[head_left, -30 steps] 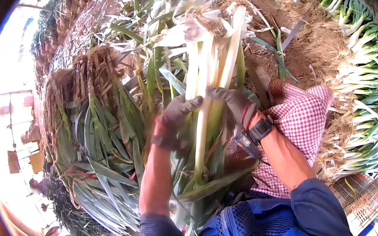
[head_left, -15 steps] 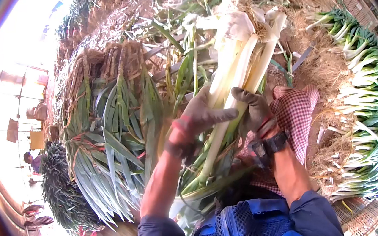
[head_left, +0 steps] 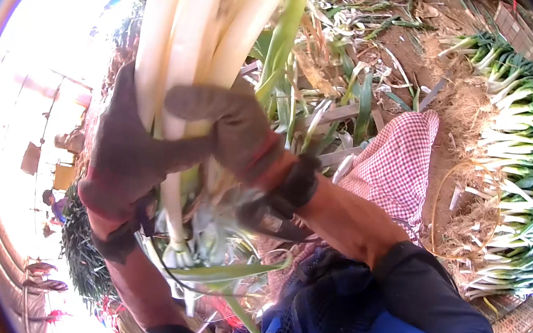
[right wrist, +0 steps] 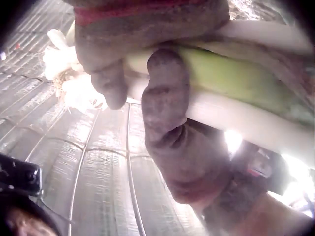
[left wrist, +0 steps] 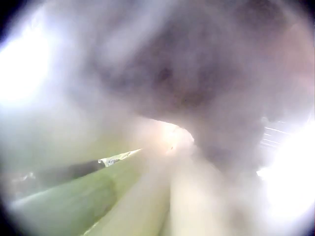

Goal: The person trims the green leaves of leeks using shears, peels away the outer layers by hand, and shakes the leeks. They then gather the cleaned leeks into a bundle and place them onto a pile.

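Both hands wear grey gloves with red cuffs and hold a bundle of thick leeks [head_left: 191,22] upright, close to the head camera. My left hand [head_left: 131,152] grips the left side of the white stalks, its thumb across the front. From the right, my right hand [head_left: 231,127] curls its fingers over the same stalks. The bundle's root ends are cut off by the top of the head view; pale roots [right wrist: 74,78] show in the right wrist view. Blurred stalks [left wrist: 192,201] and a dark glove [left wrist: 172,73] fill much of the left wrist view.
A long row of leeks [head_left: 525,174] lies along the right, roots inward. A red-and-white checked cloth [head_left: 394,160] covers the area beside my right arm. Loose leaves [head_left: 364,105] and scraps litter the ground ahead. A dark green heap [head_left: 85,251] stands at the left.
The hands and the leek bundle have moved left and up, closer to the head camera. The head view has shifted, and the pile of untrimmed leeks at left is now mostly hidden.
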Available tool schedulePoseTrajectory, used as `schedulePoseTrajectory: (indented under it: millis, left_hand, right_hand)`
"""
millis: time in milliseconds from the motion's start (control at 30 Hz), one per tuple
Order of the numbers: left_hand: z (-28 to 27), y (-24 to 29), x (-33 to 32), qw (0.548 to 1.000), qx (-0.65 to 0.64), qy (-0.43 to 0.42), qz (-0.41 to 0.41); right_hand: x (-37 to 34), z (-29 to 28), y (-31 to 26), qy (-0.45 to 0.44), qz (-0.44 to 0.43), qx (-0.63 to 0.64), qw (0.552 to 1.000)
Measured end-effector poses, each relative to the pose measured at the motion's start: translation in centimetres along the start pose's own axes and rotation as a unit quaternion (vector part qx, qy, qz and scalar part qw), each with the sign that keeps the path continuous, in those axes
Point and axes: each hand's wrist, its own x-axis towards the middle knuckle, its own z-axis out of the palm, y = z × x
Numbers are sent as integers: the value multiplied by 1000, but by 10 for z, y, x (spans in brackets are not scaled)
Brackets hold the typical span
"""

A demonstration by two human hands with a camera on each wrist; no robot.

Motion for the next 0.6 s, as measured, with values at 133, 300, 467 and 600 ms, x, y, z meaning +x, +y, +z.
schedulePoseTrajectory:
  millis: [133,300,467,600]
  left_hand:
    - [3,-43,-41,996,-66,-58,-34]
    - [116,-143,-102,967,-234,-90,-56]
    - [215,-215,-132,904,-372,-148,-147]
    - [220,-203,-123,891,-412,-122,-145]
  right_hand:
    - [-43,11,11,14,186,135,973]
    - [-129,-50,47,0,290,-70,955]
    - [-169,-115,72,-10,451,-103,887]
    - [-165,-152,97,-186,395,-279,855]
